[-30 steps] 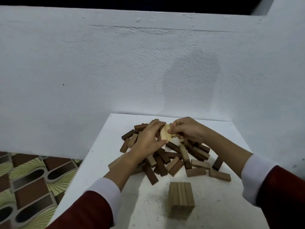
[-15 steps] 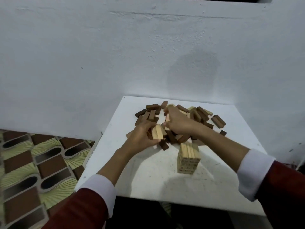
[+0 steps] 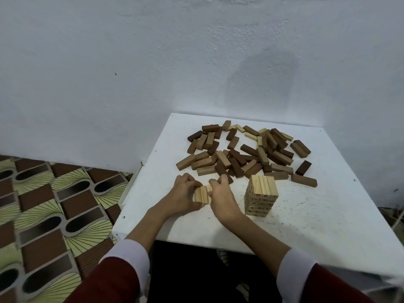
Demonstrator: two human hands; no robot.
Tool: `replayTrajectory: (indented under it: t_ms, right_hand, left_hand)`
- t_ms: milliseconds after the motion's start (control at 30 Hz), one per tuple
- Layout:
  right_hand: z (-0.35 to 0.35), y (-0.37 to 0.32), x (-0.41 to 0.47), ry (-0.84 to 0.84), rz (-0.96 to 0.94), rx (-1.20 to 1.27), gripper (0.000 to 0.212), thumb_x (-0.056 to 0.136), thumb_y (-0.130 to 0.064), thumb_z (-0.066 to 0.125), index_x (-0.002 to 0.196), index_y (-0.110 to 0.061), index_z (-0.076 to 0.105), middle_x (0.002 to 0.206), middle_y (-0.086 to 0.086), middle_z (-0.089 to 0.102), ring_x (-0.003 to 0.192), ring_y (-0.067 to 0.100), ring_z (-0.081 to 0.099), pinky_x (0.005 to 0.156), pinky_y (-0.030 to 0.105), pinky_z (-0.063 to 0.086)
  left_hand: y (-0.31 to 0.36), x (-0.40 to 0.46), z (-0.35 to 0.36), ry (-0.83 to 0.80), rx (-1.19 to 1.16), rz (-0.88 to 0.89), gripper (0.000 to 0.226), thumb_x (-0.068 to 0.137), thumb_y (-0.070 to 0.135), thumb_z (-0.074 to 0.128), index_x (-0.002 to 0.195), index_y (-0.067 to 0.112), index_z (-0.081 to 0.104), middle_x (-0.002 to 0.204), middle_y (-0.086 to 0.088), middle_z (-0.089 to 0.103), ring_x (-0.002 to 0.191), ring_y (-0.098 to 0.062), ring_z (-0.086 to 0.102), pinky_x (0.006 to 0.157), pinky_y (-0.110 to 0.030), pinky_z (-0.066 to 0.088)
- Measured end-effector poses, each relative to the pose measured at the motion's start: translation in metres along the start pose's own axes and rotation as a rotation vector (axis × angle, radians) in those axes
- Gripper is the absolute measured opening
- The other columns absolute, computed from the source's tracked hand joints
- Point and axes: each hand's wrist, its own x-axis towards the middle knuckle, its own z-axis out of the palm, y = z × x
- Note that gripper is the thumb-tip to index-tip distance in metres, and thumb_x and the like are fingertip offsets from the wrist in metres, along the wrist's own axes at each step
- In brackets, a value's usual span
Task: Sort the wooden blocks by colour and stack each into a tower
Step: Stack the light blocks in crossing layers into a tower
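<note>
Against a pale wall (image 3: 153, 73), beside a patterned floor (image 3: 48, 204), stands the white table (image 3: 317, 215). On the table's far half lies a loose pile of blocks (image 3: 244, 154), mostly dark and mid brown with a few pale ones at the wall side. Nearer the person than the pile, a tower of pale blocks (image 3: 261, 197) stands upright. Left of the tower, apart from it, the left hand (image 3: 182, 197) and right hand (image 3: 220, 199) press from either side on a small row of pale blocks (image 3: 202, 194) resting on the table, fingers curled closed around them.
</note>
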Motion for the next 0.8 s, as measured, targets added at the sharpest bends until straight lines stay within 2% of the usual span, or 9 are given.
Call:
replayTrajectory:
  t_ms: [100, 167, 233, 300, 367, 433, 533, 700, 800]
  right_hand:
    - [0.008, 0.007, 0.004, 0.021, 0.009, -0.020, 0.049, 0.083, 0.015, 0.053, 0.128, -0.001, 0.045, 0.123, 0.012, 0.035, 0.108, 0.026, 0.052, 0.093, 0.036, 0.048]
    - [0.011, 0.011, 0.005, 0.054, -0.001, -0.027, 0.053, 0.086, 0.011, 0.052, 0.136, -0.003, 0.039, 0.127, 0.010, 0.036, 0.118, 0.024, 0.044, 0.099, 0.034, 0.044]
    - [0.013, 0.013, 0.002, 0.074, 0.026, 0.003, 0.052, 0.091, 0.006, 0.047, 0.141, -0.006, 0.034, 0.133, 0.009, 0.035, 0.126, 0.022, 0.034, 0.104, 0.031, 0.038]
    - [0.014, 0.013, -0.003, 0.103, 0.063, 0.113, 0.048, 0.094, 0.005, 0.041, 0.140, -0.006, 0.035, 0.136, 0.009, 0.036, 0.129, 0.023, 0.033, 0.106, 0.032, 0.036]
    - [0.015, 0.015, -0.008, 0.135, 0.077, 0.201, 0.047, 0.094, 0.006, 0.037, 0.139, -0.006, 0.037, 0.136, 0.009, 0.039, 0.128, 0.024, 0.036, 0.106, 0.038, 0.037]
    - [0.018, 0.018, -0.013, 0.163, 0.060, 0.228, 0.049, 0.092, 0.008, 0.036, 0.139, -0.006, 0.038, 0.134, 0.009, 0.042, 0.126, 0.023, 0.037, 0.105, 0.039, 0.036]
    - [0.019, 0.021, -0.017, 0.186, 0.023, 0.252, 0.052, 0.089, 0.012, 0.034, 0.138, -0.005, 0.039, 0.129, 0.011, 0.046, 0.121, 0.022, 0.037, 0.102, 0.036, 0.036]
    - [0.018, 0.022, -0.019, 0.179, -0.030, 0.285, 0.072, 0.073, 0.021, 0.029, 0.138, -0.008, 0.040, 0.120, 0.008, 0.051, 0.110, 0.019, 0.036, 0.094, 0.028, 0.035]
    - [0.015, 0.022, -0.022, 0.151, -0.044, 0.328, 0.084, 0.064, 0.022, 0.026, 0.140, -0.011, 0.039, 0.106, -0.010, 0.046, 0.112, 0.018, 0.036, 0.095, 0.022, 0.032]
  left_hand:
    - [-0.003, -0.001, 0.003, 0.012, -0.084, -0.043, 0.056, 0.072, 0.021, 0.079, 0.123, 0.014, 0.058, 0.108, 0.002, 0.043, 0.105, -0.010, 0.033, 0.080, -0.005, 0.029]
    - [-0.003, -0.004, 0.006, 0.049, -0.128, -0.066, 0.062, 0.068, 0.027, 0.078, 0.125, 0.015, 0.057, 0.108, 0.002, 0.044, 0.106, -0.011, 0.035, 0.080, 0.000, 0.027]
    - [-0.001, -0.007, 0.008, 0.062, -0.154, -0.067, 0.071, 0.062, 0.035, 0.072, 0.128, 0.016, 0.054, 0.110, 0.003, 0.045, 0.108, -0.011, 0.036, 0.082, 0.001, 0.027]
    - [0.001, -0.009, 0.009, 0.065, -0.175, -0.063, 0.073, 0.061, 0.036, 0.070, 0.129, 0.017, 0.052, 0.111, 0.005, 0.046, 0.108, -0.008, 0.037, 0.085, -0.002, 0.029]
    - [0.003, -0.011, 0.009, 0.098, -0.236, -0.088, 0.062, 0.069, 0.030, 0.068, 0.128, 0.018, 0.053, 0.113, 0.007, 0.048, 0.106, -0.005, 0.040, 0.088, -0.007, 0.036]
    - [0.004, -0.013, 0.008, 0.159, -0.332, -0.121, 0.044, 0.081, 0.012, 0.064, 0.124, 0.014, 0.057, 0.114, 0.003, 0.051, 0.102, -0.002, 0.045, 0.084, -0.006, 0.039]
    - [0.002, -0.013, 0.010, 0.209, -0.333, -0.088, 0.044, 0.081, -0.010, 0.057, 0.121, 0.008, 0.059, 0.114, -0.003, 0.054, 0.101, -0.002, 0.048, 0.081, 0.000, 0.036]
    - [-0.002, -0.012, 0.012, 0.194, -0.337, -0.019, 0.056, 0.073, -0.013, 0.060, 0.123, 0.012, 0.057, 0.118, -0.001, 0.053, 0.111, -0.011, 0.046, 0.085, -0.002, 0.037]
    - [-0.004, -0.012, 0.011, 0.112, -0.322, -0.006, 0.066, 0.071, -0.003, 0.067, 0.130, 0.023, 0.052, 0.122, 0.009, 0.051, 0.113, -0.007, 0.042, 0.088, -0.004, 0.035]
